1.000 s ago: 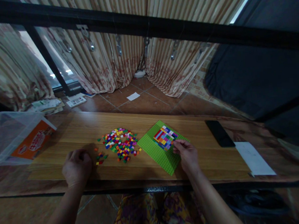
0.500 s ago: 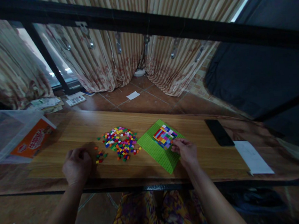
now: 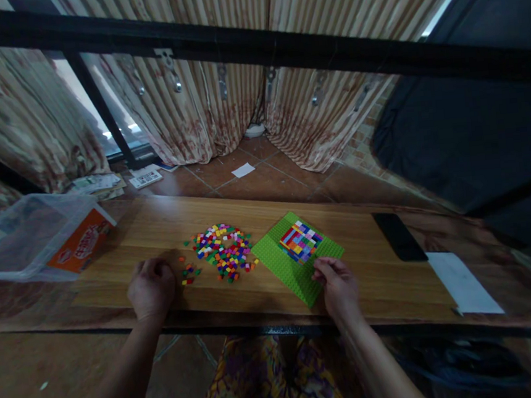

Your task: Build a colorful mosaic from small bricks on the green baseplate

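Two bare hands flank the green baseplate, which lies cornerwise on the wooden tabletop, one corner toward the person. On its far half sits a patch of coloured bricks, set square to the baseplate's edges. The right hand is by far the nearer: its fingertips are over the baseplate's near-right side, just beside the patch, which lies beyond them and slightly left. Thumb and forefinger form a narrow pinch; whether a brick sits between them is too small to tell. Left of the baseplate spreads a pile of loose bricks, and past that a small cluster; the left hand rests just beside this cluster, loosely curled, its contents hidden.
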A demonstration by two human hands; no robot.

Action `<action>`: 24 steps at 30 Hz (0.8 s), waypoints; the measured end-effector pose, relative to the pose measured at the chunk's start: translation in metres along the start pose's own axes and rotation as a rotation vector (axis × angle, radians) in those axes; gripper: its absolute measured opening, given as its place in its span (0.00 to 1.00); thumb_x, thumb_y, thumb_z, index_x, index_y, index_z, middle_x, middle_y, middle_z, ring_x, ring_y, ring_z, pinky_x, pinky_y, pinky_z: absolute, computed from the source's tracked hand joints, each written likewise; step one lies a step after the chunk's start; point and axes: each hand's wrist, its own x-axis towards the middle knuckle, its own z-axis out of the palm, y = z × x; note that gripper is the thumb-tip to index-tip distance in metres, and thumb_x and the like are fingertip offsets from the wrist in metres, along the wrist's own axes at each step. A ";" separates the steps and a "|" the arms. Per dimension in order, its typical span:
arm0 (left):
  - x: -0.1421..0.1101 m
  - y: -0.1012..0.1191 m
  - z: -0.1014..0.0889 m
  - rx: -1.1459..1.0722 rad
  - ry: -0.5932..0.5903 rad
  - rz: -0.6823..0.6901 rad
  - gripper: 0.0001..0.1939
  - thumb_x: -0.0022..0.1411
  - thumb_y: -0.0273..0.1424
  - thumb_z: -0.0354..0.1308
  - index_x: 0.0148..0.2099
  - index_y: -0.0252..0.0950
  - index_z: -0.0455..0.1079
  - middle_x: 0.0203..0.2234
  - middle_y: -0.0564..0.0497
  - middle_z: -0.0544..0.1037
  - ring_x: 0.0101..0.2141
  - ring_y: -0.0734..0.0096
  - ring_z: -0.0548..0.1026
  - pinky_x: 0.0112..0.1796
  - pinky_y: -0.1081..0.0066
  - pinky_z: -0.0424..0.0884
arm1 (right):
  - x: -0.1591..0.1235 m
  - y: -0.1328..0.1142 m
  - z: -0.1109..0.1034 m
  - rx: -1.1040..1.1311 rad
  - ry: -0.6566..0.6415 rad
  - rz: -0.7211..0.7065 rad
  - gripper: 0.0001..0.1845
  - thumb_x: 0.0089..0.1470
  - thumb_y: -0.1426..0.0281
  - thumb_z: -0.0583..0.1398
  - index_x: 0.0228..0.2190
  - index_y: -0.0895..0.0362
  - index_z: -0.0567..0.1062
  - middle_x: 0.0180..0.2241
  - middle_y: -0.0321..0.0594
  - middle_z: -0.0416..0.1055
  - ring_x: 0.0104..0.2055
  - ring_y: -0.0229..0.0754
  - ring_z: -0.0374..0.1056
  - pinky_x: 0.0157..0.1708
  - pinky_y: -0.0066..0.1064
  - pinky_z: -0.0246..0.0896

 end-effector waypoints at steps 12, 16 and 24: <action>-0.002 -0.001 0.004 -0.060 0.025 0.005 0.10 0.58 0.30 0.50 0.35 0.38 0.73 0.34 0.48 0.75 0.33 0.68 0.72 0.33 0.71 0.64 | -0.052 0.016 0.062 -0.390 -0.504 -0.187 0.09 0.51 0.63 0.61 0.30 0.56 0.76 0.26 0.36 0.74 0.29 0.39 0.68 0.31 0.30 0.62; -0.003 -0.002 0.005 -0.074 0.027 0.002 0.10 0.58 0.30 0.50 0.36 0.38 0.73 0.35 0.49 0.75 0.34 0.68 0.72 0.34 0.71 0.65 | -0.046 0.019 0.084 -0.521 -0.617 -0.322 0.09 0.55 0.66 0.58 0.32 0.55 0.77 0.33 0.39 0.76 0.36 0.41 0.71 0.39 0.32 0.63; -0.004 -0.002 0.003 -0.096 0.004 -0.010 0.10 0.58 0.30 0.50 0.36 0.38 0.73 0.36 0.49 0.75 0.35 0.68 0.73 0.36 0.71 0.65 | -0.020 0.019 0.118 -0.830 -0.708 -0.592 0.12 0.57 0.74 0.54 0.35 0.53 0.77 0.34 0.39 0.74 0.35 0.41 0.70 0.38 0.31 0.62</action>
